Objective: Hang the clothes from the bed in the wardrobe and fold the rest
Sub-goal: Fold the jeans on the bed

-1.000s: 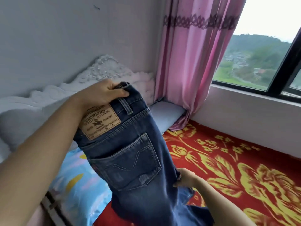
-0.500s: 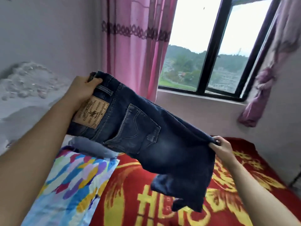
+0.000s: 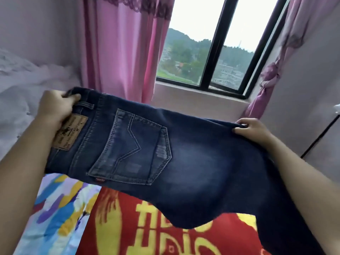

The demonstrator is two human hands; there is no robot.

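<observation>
Left hand (image 3: 55,108) and right hand (image 3: 254,130) grip the jeans (image 3: 193,162), now stretched level above the bed (image 3: 119,227), likely ready for folding.

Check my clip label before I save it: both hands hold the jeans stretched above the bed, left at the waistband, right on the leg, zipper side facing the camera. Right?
Wrong side: the head view shows the jeans with back pocket and brand patch facing the camera. Left hand at the waistband, right hand on the leg, above the bed: correct.
</observation>
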